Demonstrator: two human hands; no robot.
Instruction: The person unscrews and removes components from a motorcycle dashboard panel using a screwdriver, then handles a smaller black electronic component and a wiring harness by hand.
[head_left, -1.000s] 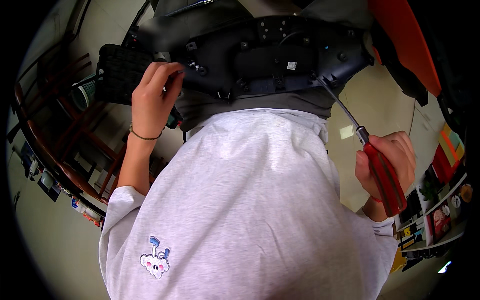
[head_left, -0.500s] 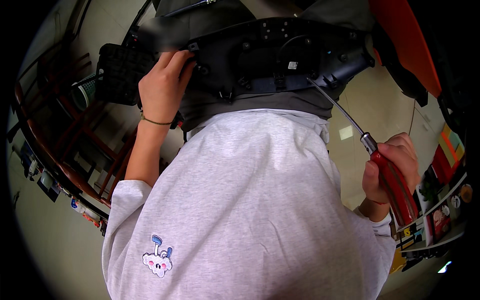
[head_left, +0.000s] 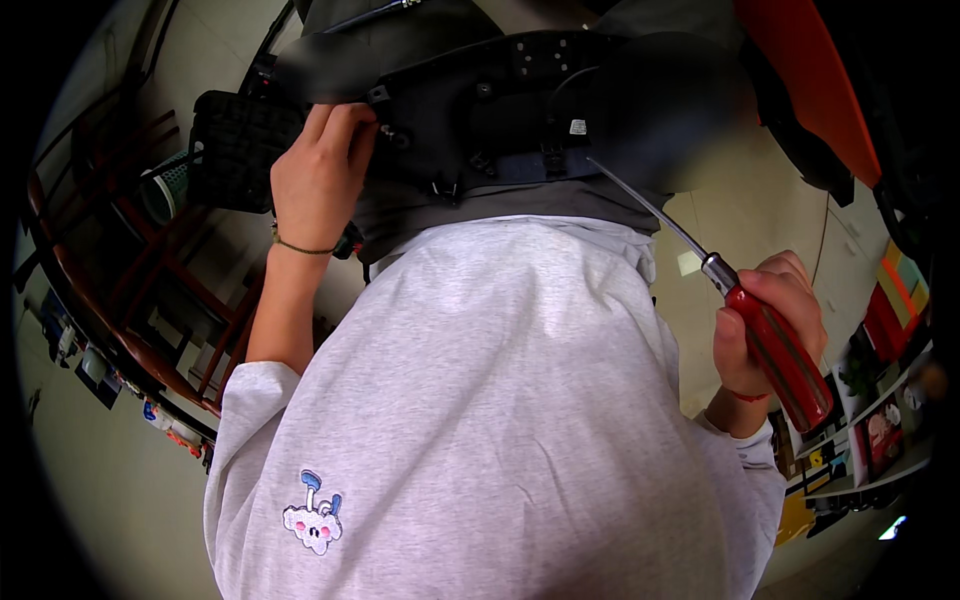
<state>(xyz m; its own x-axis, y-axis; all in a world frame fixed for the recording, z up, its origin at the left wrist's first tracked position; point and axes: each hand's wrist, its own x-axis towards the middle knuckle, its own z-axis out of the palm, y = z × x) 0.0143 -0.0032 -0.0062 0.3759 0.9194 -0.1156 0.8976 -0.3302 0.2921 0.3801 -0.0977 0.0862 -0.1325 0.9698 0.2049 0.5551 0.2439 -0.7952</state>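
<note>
A long black plastic panel [head_left: 520,170] lies across my lap, its inner side with clips and screw posts facing up. A small white label [head_left: 578,127] sits on it. My left hand [head_left: 322,180] is closed at the panel's left end, fingertips partly hidden by a blurred patch. My right hand [head_left: 775,320] is wrapped round the red handle of a screwdriver [head_left: 790,365]. The shaft slants up and left, with the tip over the panel's near edge; whether it touches cannot be told. Another blur covers the panel's right end.
A black moulded case [head_left: 240,150] stands beyond my left hand. Dark wooden furniture [head_left: 130,260] and a green basket [head_left: 168,188] are farther left. An orange panel [head_left: 815,80] with black parts rises at the far right, above a shelf holding various items.
The screwdriver in my right hand has moved slightly left and up, its tip sliding left along the panel's near edge. My left hand and the panel have shifted slightly left.
</note>
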